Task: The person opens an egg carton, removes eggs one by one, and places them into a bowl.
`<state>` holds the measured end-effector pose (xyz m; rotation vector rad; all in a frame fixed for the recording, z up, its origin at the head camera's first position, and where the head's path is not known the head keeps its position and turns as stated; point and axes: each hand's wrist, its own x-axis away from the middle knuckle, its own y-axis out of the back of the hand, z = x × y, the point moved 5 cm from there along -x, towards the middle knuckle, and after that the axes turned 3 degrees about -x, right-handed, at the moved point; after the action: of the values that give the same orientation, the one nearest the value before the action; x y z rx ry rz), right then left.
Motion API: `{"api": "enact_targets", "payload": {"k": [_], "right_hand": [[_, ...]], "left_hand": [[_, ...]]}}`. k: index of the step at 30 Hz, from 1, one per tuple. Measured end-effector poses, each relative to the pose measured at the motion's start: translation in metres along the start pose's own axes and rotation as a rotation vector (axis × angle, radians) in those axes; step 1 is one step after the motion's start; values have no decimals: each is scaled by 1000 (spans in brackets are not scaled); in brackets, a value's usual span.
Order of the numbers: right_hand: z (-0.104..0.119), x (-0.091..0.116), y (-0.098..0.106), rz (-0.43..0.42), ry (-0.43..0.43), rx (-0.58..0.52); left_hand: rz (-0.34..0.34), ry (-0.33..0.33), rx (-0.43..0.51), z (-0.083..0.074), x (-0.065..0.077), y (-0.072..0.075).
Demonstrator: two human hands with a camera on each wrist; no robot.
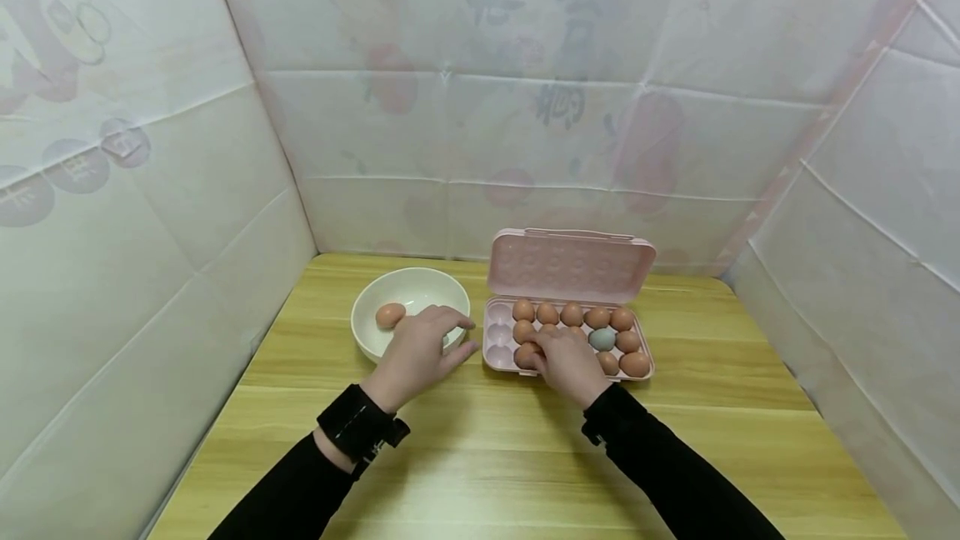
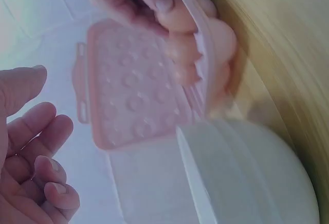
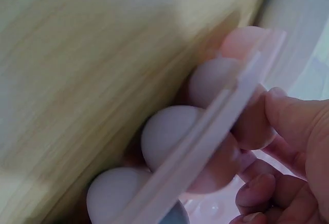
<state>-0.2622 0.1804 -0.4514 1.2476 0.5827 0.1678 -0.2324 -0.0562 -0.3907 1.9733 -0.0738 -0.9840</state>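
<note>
A pink egg carton [image 1: 492,361] stands with its lid [image 1: 570,265] raised, holding several brown eggs and one pale bluish egg [image 1: 602,339]. Its leftmost column of cups shows no eggs. My right hand [image 1: 570,363] reaches over the front row, thumb and fingers pinching a brown egg [image 3: 254,124] that sits in its cup. Left of the carton is a white bowl [image 1: 363,298] with one brown egg [image 1: 390,315] inside; part of its interior is hidden by my left hand [image 1: 423,347]. That hand hovers above the bowl's right side, fingers loosely bent around nothing.
Both containers stand near the back of a wooden table [image 1: 465,473]. White printed sheeting [image 1: 525,132] rises behind it and along both sides. The bowl and carton sit close together, a narrow strip of wood between them.
</note>
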Motion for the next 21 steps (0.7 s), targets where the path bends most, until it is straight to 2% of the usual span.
{"api": "enact_targets", "payload": {"k": [3, 7, 10, 14, 18, 21], "right_hand": [[-5, 3, 7, 5, -41, -107], [-13, 9, 17, 76, -164, -322], [-16, 15, 24, 119, -257, -514], [-13, 22, 31, 183, -329, -812], [-5, 28, 36, 237, -343, -1071], [2, 32, 40, 268, -314, -1231]], "left_hand": [[-61, -48, -17, -11, 2, 3], [-88, -92, 34, -21, 4, 4], [-87, -117, 77, -26, 6, 2], [-97, -160, 86, -31, 7, -1], [-124, -198, 87, -37, 7, -1], [-147, -225, 96, -42, 7, 1]]}}
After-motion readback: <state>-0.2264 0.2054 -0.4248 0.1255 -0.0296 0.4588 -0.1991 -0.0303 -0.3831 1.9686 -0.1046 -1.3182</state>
